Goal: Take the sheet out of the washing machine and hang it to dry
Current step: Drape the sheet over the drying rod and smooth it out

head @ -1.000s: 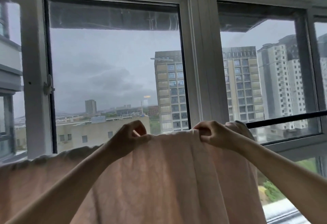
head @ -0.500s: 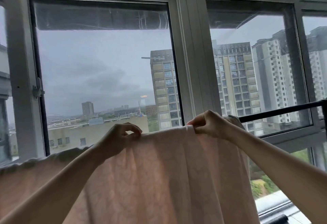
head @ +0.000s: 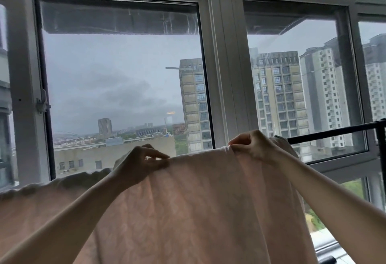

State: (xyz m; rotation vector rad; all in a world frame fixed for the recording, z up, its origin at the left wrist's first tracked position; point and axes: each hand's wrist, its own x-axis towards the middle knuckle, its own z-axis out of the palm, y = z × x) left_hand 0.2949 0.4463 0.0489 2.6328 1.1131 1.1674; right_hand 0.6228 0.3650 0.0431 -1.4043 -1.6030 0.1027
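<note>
A pale pink sheet hangs draped over a black drying rail, filling the lower part of the view. Its top fold runs from the lower left up to the rail's covered stretch. My left hand pinches the top fold with thumb and fingertips, left of centre. My right hand grips the fold further right, fingers curled over the cloth, close to where the bare rail emerges. The rail under the sheet is hidden.
Large white-framed windows stand right behind the rail, with a handle on the left frame. A black upright of the rack stands at the right edge. Tall buildings show outside.
My left hand has shifted slightly left along the fold and its fingers have closed into a pinch. The right hand keeps its grip; the view has drifted a little.
</note>
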